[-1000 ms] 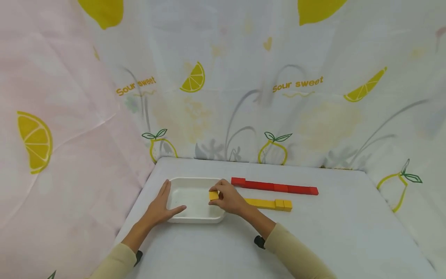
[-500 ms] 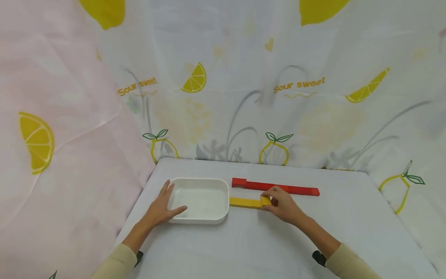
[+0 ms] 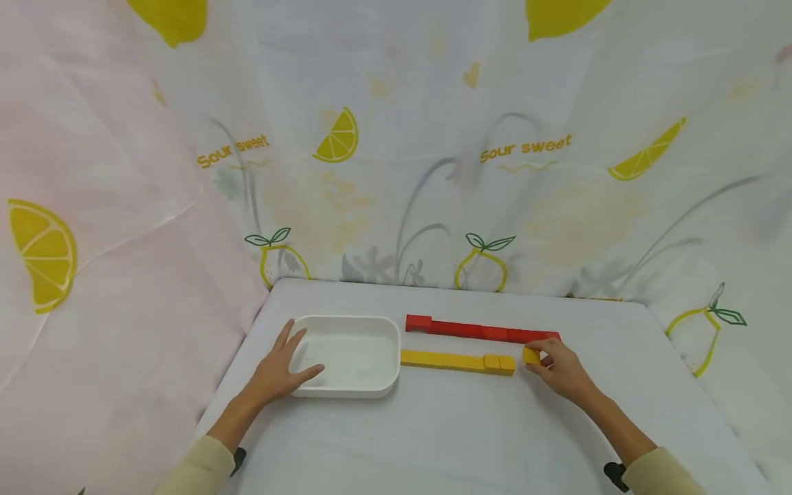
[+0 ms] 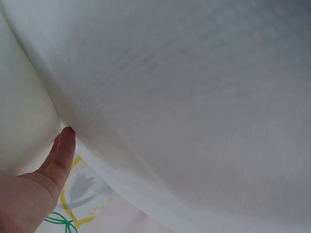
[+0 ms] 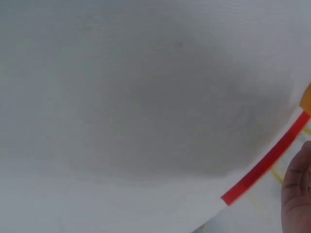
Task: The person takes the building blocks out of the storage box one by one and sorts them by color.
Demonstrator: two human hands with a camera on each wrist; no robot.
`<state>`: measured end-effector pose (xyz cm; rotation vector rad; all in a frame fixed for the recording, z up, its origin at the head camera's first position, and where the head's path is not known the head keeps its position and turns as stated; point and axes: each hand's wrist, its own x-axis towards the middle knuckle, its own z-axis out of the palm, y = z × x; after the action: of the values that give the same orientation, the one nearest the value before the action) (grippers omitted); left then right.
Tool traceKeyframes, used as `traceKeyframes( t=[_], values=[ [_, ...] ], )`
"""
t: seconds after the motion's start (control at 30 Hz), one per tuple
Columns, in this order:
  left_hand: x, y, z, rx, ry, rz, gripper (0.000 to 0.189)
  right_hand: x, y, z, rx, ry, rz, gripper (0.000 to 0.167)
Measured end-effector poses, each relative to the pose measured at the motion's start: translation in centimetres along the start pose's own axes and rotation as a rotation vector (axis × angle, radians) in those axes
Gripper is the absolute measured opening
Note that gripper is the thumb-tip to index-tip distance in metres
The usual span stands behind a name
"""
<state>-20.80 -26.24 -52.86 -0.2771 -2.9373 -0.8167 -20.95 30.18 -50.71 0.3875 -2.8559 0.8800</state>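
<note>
In the head view, my right hand (image 3: pixel 563 372) pinches a yellow cube (image 3: pixel 531 355) between thumb and fingers, just off the right end of a row of yellow blocks (image 3: pixel 442 360). That cube (image 5: pixel 306 101) also shows at the right edge of the right wrist view. My left hand (image 3: pixel 275 371) rests with spread, straight fingers at the left side of a white tray (image 3: pixel 346 394); the tray's inside shows no blocks. In the left wrist view, the left hand's fingers (image 4: pixel 62 155) touch the tray's pale wall (image 4: pixel 19 102).
A row of red blocks (image 3: pixel 458 330) lies behind the yellow row, its left end block standing higher. The yellow row starts close against the tray's right side. A white cloth covers the table (image 3: pixel 445 440), and a lemon-print curtain (image 3: pixel 408 206) hangs behind it.
My right hand has moved right, from over the tray, past the yellow row, to beyond its right end, with a yellow cube pinched throughout. The left hand stays at the tray.
</note>
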Motion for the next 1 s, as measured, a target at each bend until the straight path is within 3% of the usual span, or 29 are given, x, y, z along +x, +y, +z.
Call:
traceKeyframes(
  t=[0.37,0.77,1.0],
  values=[
    [-0.6,0.0,0.1,0.007,-0.015,-0.023,0.091,0.4,1.6,1.3,-0.03,-0.225,0.114,0.035],
    [-0.1,0.5,0.4,0.014,0.006,0.012,0.083,0.1,0.7,1.9,0.032,-0.247,0.155,0.038],
    [0.0,0.7,0.4,0.027,0.003,0.034,0.08,-0.7,0.9,2.8,-0.008,-0.232,0.173,0.039]
  ],
)
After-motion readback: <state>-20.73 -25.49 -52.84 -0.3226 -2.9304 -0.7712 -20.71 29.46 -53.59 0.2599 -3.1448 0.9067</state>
